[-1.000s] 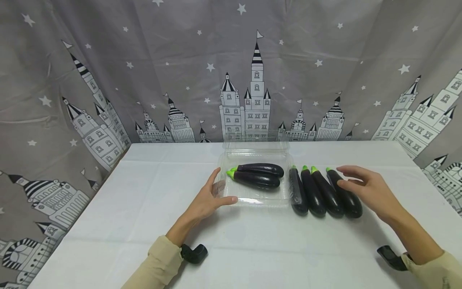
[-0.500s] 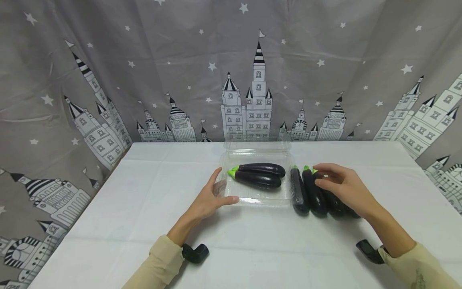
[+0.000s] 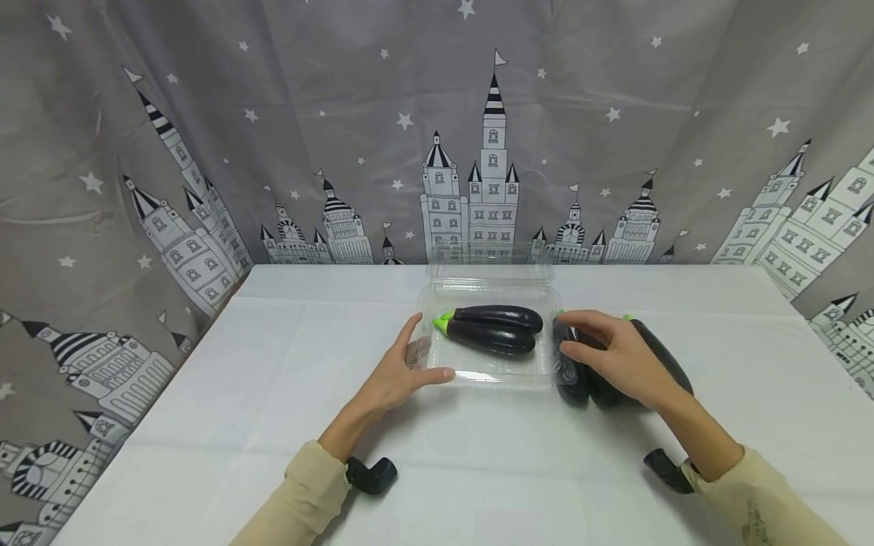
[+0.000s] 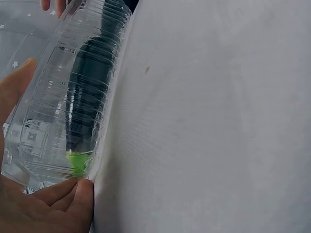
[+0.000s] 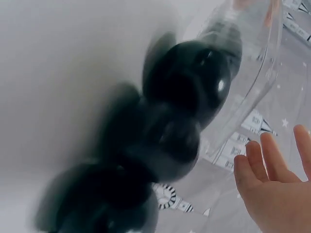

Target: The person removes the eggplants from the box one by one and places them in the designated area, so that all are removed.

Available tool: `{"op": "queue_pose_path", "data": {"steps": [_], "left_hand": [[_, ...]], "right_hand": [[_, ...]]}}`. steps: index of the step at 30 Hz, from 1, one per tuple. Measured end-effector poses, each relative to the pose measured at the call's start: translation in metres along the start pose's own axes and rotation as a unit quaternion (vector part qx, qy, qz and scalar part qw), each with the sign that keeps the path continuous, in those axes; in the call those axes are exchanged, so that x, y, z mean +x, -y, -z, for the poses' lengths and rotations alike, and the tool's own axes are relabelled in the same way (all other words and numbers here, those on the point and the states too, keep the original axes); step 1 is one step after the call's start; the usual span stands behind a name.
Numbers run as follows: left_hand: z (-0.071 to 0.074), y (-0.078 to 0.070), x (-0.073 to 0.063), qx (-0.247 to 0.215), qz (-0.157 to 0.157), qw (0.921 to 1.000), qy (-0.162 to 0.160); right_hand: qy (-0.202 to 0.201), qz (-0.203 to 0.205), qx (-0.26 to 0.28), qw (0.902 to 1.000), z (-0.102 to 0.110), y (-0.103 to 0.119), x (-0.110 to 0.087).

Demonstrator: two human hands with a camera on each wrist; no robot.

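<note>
Grey castle-print curtain point(image 3: 307, 144) backs a white desk point(image 3: 492, 470), whose far edge runs close behind the clear container point(image 3: 501, 378) holding two eggplants point(image 3: 486, 336). Loose eggplants point(image 3: 662, 355) lie side by side just right of it. The left hand point(image 3: 396, 375) spreads wide against the container's left end; the right hand point(image 3: 614, 353), half-wide and empty, hovers over the loose row. Gripping one round its thick middle and lifting well above the container's wall should serve best; room lies toward the near and left edges.
</note>
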State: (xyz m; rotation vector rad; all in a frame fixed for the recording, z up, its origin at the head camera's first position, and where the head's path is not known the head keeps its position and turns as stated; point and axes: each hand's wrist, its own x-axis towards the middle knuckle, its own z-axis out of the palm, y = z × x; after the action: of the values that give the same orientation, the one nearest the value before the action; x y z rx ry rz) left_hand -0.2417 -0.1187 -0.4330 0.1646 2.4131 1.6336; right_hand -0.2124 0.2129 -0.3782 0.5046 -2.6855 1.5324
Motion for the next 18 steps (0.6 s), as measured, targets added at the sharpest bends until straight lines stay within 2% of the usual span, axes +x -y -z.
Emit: {"op": "queue_pose_path", "data": {"steps": [9,18], "left_hand": [[0.001,0.000,-0.001,-0.009,-0.003,1.0000,0.002],[0.001,-0.001,-0.001,-0.006,0.000,1.0000,0.001]], "right_hand": [[0.017,0.034,-0.008,0.9993,-0.028,0.006,0.014],[0.023,0.034,0.015,0.9990,-0.051,0.012,0.027]]}}
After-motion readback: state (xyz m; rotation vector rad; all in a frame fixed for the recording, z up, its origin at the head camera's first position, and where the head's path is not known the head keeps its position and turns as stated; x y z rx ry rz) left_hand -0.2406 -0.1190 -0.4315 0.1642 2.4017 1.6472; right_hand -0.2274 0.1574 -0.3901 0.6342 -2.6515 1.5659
